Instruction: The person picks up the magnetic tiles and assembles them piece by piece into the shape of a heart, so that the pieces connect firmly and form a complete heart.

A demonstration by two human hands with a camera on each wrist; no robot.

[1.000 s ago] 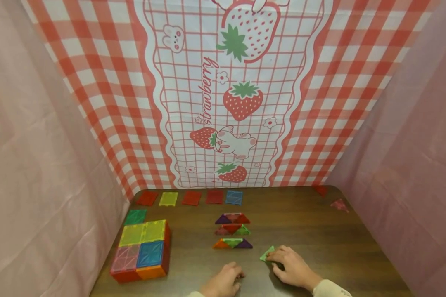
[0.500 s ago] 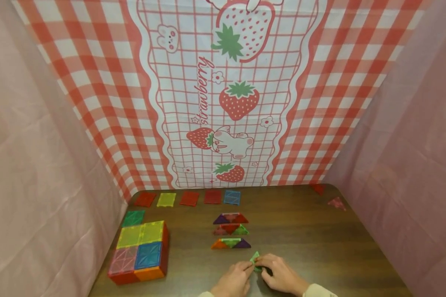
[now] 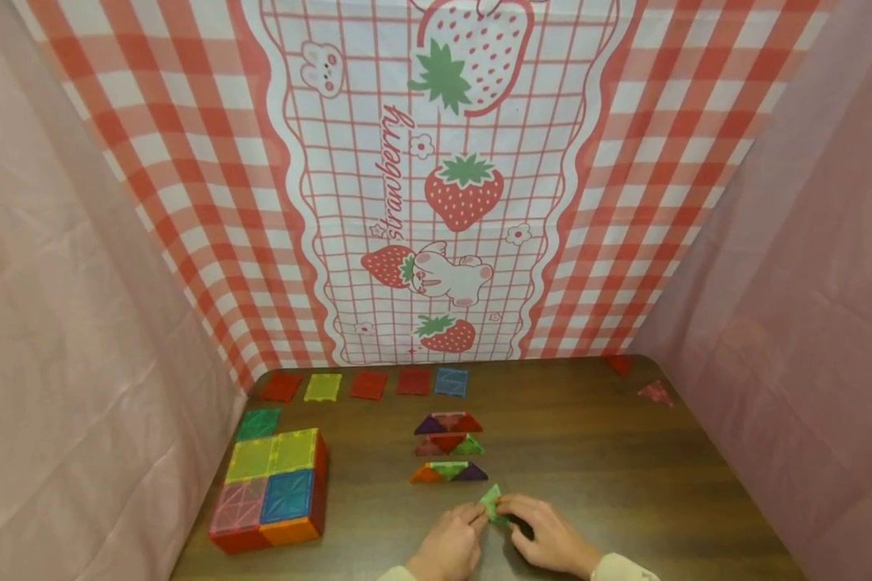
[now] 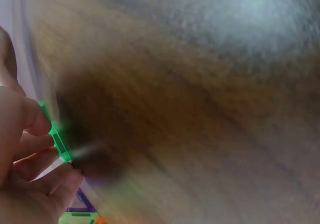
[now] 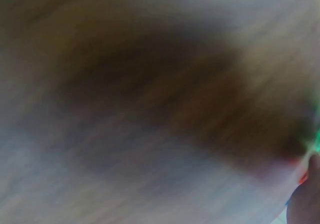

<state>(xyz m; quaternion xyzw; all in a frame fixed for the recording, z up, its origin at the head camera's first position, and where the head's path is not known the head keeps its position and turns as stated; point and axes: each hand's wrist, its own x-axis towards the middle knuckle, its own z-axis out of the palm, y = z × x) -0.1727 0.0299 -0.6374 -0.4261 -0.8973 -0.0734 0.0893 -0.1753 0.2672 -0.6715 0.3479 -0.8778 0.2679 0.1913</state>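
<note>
A green translucent triangular magnetic tile (image 3: 490,500) stands tilted between my hands near the table's front. My right hand (image 3: 548,537) pinches it from the right, and my left hand (image 3: 446,542) has its fingertips on the tile's left side. Up close in the left wrist view, fingers hold the green tile (image 4: 61,143) by its edge. Only a sliver of that tile (image 5: 318,140) shows at the right wrist view's edge. Just beyond my hands are three trapezoids of triangular tiles: orange-green-purple (image 3: 449,472) in front, pink-red-green (image 3: 449,445) in the middle, purple-pink-red (image 3: 449,423) behind.
At the left stands a block built of square tiles (image 3: 270,488), topped yellow, pink and blue. Behind it lies a green square (image 3: 259,423). Several square tiles (image 3: 368,386) line the back edge. Red (image 3: 619,365) and pink triangles (image 3: 656,393) lie back right.
My right hand has brought the green triangular tile leftward to my left hand, which has moved slightly right to touch it. Over the last half second both hands stay nearly in place.
</note>
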